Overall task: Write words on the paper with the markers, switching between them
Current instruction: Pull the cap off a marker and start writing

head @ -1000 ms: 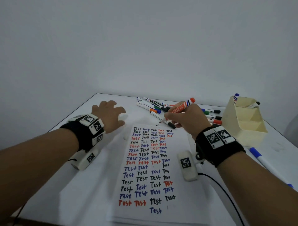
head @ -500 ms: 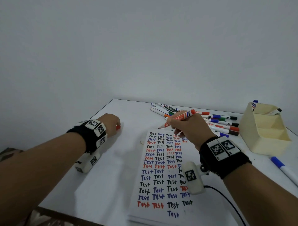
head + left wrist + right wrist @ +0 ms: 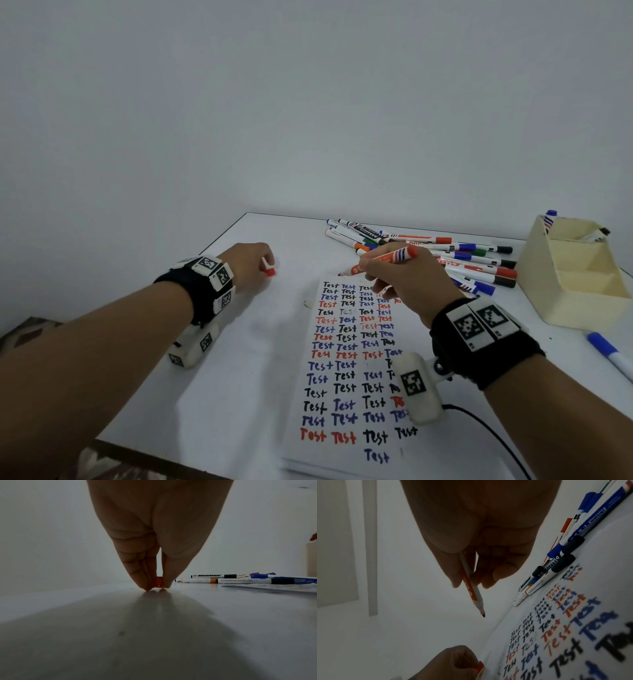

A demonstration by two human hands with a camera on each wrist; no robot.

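At the centre right of the head view, the right hand [image 3: 407,277] grips an uncapped red marker [image 3: 380,262] in a writing hold, its tip raised off the sheet and pointing toward the left of the frame. Below it the paper [image 3: 346,377], filled with rows of "Test" in black, blue and red, lies on the white surface [image 3: 246,377] and runs down to the bottom edge. At centre left the left hand [image 3: 248,265] is curled, fingertips down on the surface, pinching the red cap [image 3: 269,270] between thumb and fingers. Just above the right hand, a heap of capped markers [image 3: 462,255] lies along the far edge. At the right edge stands a cream holder [image 3: 575,274], with a blue marker [image 3: 609,354] lying below it.
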